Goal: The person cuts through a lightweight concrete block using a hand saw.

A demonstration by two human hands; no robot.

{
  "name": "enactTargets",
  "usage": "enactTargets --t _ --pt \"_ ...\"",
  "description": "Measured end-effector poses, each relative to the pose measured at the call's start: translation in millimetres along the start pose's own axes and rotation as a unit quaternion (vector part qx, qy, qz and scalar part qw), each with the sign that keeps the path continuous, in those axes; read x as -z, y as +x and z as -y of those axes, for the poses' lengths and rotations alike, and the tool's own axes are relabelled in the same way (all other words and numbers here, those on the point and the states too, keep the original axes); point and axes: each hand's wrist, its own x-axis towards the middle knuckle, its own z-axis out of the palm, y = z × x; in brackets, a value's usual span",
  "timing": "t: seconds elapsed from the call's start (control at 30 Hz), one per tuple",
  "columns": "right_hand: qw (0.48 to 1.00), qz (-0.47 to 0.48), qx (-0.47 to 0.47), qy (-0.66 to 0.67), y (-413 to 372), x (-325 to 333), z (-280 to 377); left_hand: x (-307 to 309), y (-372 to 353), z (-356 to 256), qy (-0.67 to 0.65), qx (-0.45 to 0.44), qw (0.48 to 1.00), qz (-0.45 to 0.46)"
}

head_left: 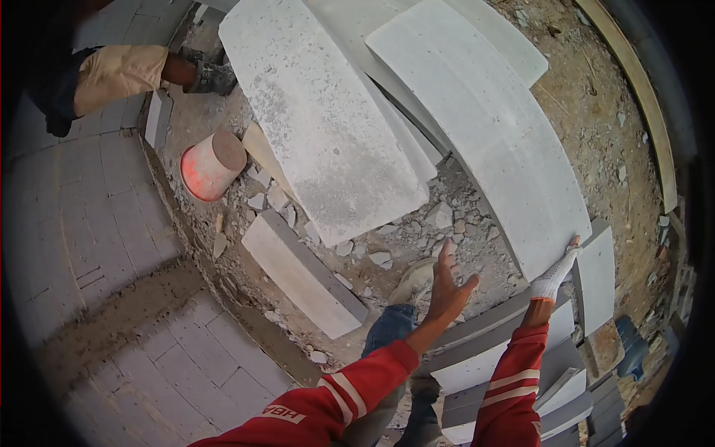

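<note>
My left hand [450,289] is bare and open, its fingers apart above the rubble, short of the nearest slab's end. In a white knitted glove, my right hand [554,277] is closed at the near right corner of a long pale grey concrete block [491,134]. One bare fingertip shows along that block's edge; the other fingers are hidden. The long block leans over other slabs, its far end raised on them. To its left lies another wide concrete slab [320,112] with a rough, dusty face.
Broken chunks [439,216] litter the dirt. A red-stained bucket [212,165] stands upside down at left, near a trowel [220,240] and a narrow block [302,276]. Stacked blocks [484,365] flank my legs. Another person's leg [123,74] is at upper left, beside block walling [97,201].
</note>
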Motion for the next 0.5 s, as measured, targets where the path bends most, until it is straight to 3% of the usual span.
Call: enactTargets --t 0.03,0.13,0.17,0.2,0.23,0.27,0.3,0.33,0.4,0.5 --pt "1.0 -0.008 0.022 -0.005 6.8 -19.5 -10.1 18.6 -10.8 23.2 -0.002 0.009 0.999 -0.048" --pt "0.988 0.143 -0.049 0.031 -9.1 -125.4 -25.7 80.2 -18.1 87.0 0.081 0.048 0.981 -0.17" --pt "0.987 0.151 -0.058 -0.01 -4.8 -156.0 -37.2 95.6 -22.3 83.4 0.056 0.086 0.977 -0.187" --pt "0.976 0.182 0.005 -0.118 -8.4 -182.8 -38.7 105.7 -17.1 73.4 0.036 0.127 0.971 -0.2" --pt "0.952 0.199 0.073 -0.222 -11.5 -209.3 -40.5 110.5 -18.7 67.1 0.112 0.073 0.97 -0.205" --pt "0.921 0.269 0.029 -0.281 -15.0 -221.2 -29.7 119.1 -15.1 69.8 0.117 0.032 0.976 -0.182" --pt "0.894 0.278 0.045 -0.348 -27.7 -225.0 -21.9 124.6 -10.0 72.7 0.116 -0.014 0.98 -0.161" --pt "0.863 0.285 0.063 -0.412 -38.4 -227.9 -16.6 120.6 -8.1 64.8 0.112 0.012 0.984 -0.141" --pt "0.871 0.247 0.122 -0.407 -56.2 -197.1 -32.9 118.5 -12.1 66.7 0.118 0.046 0.986 -0.11" --pt "0.932 0.18 0.042 -0.313 -95.9 -89.2 -58.5 111.1 -1.7 115.6 0.255 0.078 0.963 0.022"
